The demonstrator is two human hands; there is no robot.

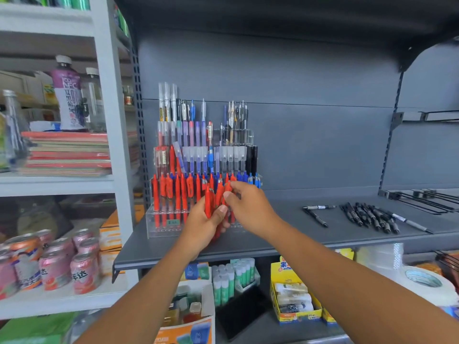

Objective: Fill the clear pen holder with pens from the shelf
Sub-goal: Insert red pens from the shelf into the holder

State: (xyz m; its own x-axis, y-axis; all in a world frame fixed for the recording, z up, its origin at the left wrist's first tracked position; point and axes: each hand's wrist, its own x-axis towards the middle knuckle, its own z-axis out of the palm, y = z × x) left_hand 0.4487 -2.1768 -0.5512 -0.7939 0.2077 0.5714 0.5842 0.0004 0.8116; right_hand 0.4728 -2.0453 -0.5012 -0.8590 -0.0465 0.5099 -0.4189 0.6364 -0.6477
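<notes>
The left hand (201,227), just below the centre of the frame, is curling its grip round a bundle of red pens (208,203), fingers and thumb wrapping the lower barrels; the right hand (250,207) is pinching the upper end of one red pen (220,194) from that bundle between thumb and forefinger. These pens are looking like light, stiff, smooth plastic, so they are probably sliding easily against one another in a loose fist; taking one near the clip end or at mid-barrel is likely giving the surest hold. The held pens are standing nearly upright, long axes running from bottom to top of the frame, clip ends up, tips hidden down in the palm. The clear pen holder (159,222) is sitting just behind and left of the hands, its front row already carrying upright red pens; it is resting on the grey shelf (285,234). Loose black pens (367,216) are lying flat at the right, well apart.
</notes>
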